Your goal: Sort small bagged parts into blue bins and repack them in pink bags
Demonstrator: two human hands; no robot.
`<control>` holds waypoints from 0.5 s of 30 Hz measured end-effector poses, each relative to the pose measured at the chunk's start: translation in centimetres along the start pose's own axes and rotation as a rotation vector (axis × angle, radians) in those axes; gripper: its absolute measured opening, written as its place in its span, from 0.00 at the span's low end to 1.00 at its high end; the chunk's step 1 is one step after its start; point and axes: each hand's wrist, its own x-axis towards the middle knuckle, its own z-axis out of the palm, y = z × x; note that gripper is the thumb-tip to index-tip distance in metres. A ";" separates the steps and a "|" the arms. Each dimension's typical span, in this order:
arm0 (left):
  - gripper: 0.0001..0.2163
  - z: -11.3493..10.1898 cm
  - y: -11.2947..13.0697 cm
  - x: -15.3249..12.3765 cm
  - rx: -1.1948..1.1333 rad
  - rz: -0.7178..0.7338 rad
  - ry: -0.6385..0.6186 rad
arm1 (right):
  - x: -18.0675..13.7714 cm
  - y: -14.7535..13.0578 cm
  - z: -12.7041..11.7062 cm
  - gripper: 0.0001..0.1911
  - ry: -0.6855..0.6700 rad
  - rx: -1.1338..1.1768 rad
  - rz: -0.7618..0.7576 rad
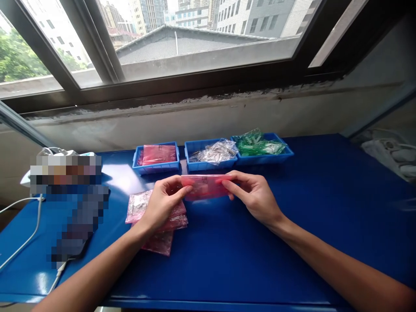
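While hands (164,203) (255,199) pinch pink bag (205,187) — room rightward on blue table (308,225).

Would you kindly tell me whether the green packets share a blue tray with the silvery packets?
No, the green packets lie in the rightmost blue tray, while the silvery packets lie in the middle tray.

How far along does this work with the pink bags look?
Looks done: a small pile of pink bags with silvery contents lies under the left hand. In hand: one pink bag, pinched between that hand and the right hand. Left: three blue bins hold more pink bags, clear packets of silvery parts and green packets.
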 end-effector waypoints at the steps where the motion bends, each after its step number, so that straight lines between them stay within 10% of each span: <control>1: 0.12 0.0 0.0 0.0 0.010 0.013 0.012 | 0.0 0.0 -0.1 0.15 0.004 -0.016 -0.013; 15: 0.07 0.7 -0.7 -1.2 0.126 0.250 0.155 | -0.7 0.0 0.0 0.09 0.021 -0.004 -0.083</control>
